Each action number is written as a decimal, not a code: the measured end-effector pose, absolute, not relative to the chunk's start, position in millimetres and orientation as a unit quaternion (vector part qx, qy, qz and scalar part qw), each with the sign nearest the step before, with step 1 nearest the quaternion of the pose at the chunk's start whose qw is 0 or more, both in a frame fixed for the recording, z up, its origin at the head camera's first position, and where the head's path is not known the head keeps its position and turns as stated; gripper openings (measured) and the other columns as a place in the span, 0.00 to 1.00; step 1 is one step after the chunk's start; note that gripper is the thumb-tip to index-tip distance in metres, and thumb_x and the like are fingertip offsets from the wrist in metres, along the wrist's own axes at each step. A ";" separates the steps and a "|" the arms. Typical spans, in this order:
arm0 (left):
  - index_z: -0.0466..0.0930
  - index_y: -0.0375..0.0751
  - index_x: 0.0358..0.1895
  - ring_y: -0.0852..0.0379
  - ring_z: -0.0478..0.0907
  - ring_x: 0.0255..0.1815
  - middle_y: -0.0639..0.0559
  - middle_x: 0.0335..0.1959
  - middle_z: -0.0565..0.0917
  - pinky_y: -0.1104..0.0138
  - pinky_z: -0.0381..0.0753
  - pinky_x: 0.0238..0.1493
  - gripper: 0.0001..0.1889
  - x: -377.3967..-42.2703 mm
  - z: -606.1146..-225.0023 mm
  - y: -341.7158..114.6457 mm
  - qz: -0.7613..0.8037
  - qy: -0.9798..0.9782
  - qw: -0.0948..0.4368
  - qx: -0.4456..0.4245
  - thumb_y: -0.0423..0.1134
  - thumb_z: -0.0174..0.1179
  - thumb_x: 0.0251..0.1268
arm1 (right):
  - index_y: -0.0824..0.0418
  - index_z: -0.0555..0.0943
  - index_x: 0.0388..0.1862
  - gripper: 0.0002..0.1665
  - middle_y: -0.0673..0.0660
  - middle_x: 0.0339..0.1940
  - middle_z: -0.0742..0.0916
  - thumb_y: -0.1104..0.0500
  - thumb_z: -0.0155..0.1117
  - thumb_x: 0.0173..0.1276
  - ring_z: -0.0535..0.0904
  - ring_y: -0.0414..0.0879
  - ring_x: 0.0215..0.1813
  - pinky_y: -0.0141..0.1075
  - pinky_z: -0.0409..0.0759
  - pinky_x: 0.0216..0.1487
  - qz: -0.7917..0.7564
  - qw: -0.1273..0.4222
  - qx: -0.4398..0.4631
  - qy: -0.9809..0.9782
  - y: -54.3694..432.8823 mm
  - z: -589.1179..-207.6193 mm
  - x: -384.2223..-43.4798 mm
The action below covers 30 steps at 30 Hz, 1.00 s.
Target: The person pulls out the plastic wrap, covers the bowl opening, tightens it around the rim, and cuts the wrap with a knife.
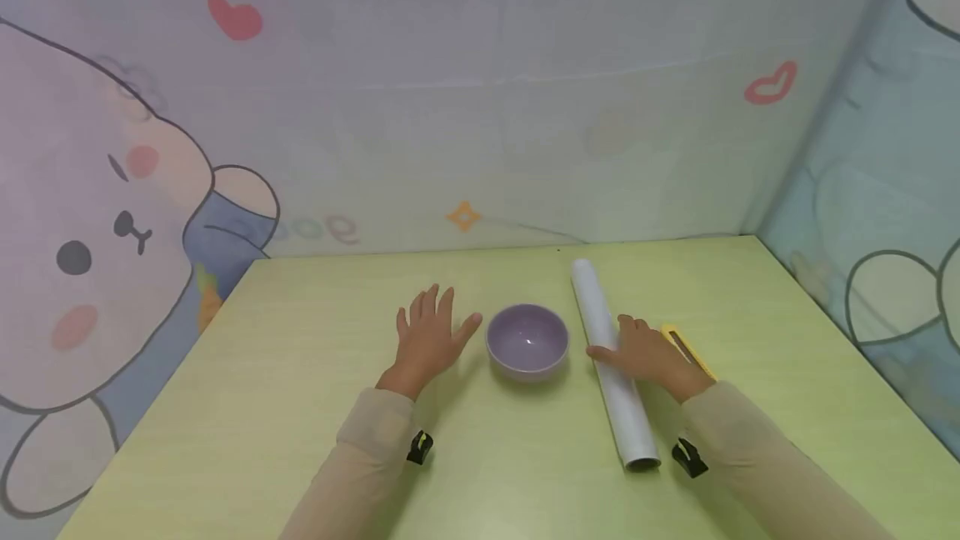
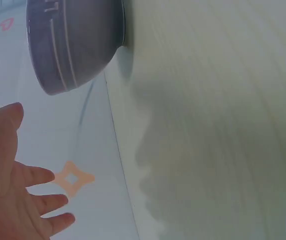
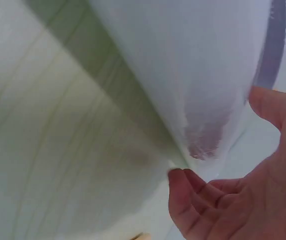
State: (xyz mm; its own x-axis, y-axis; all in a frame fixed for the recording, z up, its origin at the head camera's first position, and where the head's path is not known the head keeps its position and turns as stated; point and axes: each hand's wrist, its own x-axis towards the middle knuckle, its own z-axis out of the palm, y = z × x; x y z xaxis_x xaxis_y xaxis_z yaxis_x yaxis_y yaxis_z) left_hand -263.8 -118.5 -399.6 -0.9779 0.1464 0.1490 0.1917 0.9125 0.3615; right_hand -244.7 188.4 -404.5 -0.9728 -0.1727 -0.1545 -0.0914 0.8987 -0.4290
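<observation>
A lilac bowl [image 1: 527, 344] stands upright on the table. Just left of it is my left hand [image 1: 427, 344], fingers spread, thumb pointing towards the rim without touching it. In the left wrist view a gap separates that thumb from the bowl [image 2: 78, 45]. A long white roll [image 1: 618, 398], glossy and hollow at its near end, lies right of the bowl. Over its middle is my right hand [image 1: 648, 354], thumb across the roll and fingers loosely bent on its right side. Firm contact of the fingertips with the roll [image 3: 183, 60] cannot be made out.
A yellow box cutter [image 1: 686, 347] lies right of the roll, partly covered by my right hand and sleeve. The pale green table [image 1: 247, 407] meets a printed cloth backdrop [image 1: 480, 107] along its far edge. Another printed cloth hangs at the right.
</observation>
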 end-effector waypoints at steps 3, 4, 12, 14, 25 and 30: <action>0.56 0.39 0.69 0.39 0.57 0.68 0.39 0.68 0.60 0.44 0.55 0.65 0.34 -264.5 -400.1 -118.9 -0.215 -0.967 0.086 -0.111 0.57 0.45 0.68 | 0.81 0.52 0.60 0.55 0.78 0.52 0.67 0.37 0.61 0.57 0.73 0.61 0.43 0.48 0.76 0.41 -0.250 0.130 -0.059 0.958 186.0 -400.6 -237.6; 0.56 0.38 0.69 0.39 0.60 0.66 0.39 0.67 0.62 0.45 0.59 0.64 0.33 -264.8 -400.3 -119.3 -0.219 -0.964 0.091 -0.118 0.55 0.46 0.68 | 0.81 0.52 0.58 0.54 0.76 0.49 0.67 0.39 0.63 0.56 0.72 0.58 0.39 0.46 0.76 0.37 -0.258 0.141 -0.054 0.954 185.3 -399.7 -235.0; 0.64 0.39 0.64 0.44 0.69 0.58 0.44 0.56 0.73 0.51 0.69 0.57 0.25 -266.1 -402.4 -125.6 -0.239 -0.952 0.112 -0.155 0.47 0.50 0.68 | 0.76 0.59 0.49 0.42 0.66 0.38 0.71 0.50 0.69 0.50 0.72 0.51 0.32 0.37 0.74 0.26 -0.282 0.136 -0.051 0.948 180.4 -405.0 -226.5; 0.66 0.40 0.63 0.45 0.69 0.59 0.45 0.56 0.73 0.51 0.69 0.57 0.24 -266.7 -402.1 -125.8 -0.245 -0.950 0.106 -0.161 0.47 0.50 0.68 | 0.76 0.60 0.49 0.41 0.66 0.37 0.72 0.50 0.68 0.50 0.73 0.52 0.33 0.38 0.75 0.28 -0.274 0.128 -0.052 0.952 180.7 -407.1 -227.7; 0.70 0.40 0.59 0.46 0.70 0.55 0.46 0.52 0.75 0.53 0.70 0.55 0.20 -274.6 -399.7 -127.7 -0.247 -0.952 0.077 -0.164 0.46 0.49 0.68 | 0.72 0.63 0.55 0.37 0.63 0.40 0.75 0.53 0.64 0.52 0.73 0.51 0.34 0.40 0.74 0.30 -0.221 0.116 -0.089 0.964 178.6 -399.8 -244.6; 0.72 0.40 0.57 0.47 0.71 0.52 0.46 0.49 0.77 0.53 0.70 0.53 0.19 -274.2 -400.9 -130.0 -0.242 -0.954 0.070 -0.162 0.46 0.51 0.67 | 0.71 0.64 0.58 0.39 0.63 0.42 0.76 0.53 0.65 0.52 0.74 0.51 0.37 0.41 0.75 0.33 -0.203 0.111 -0.112 0.966 178.1 -398.9 -251.5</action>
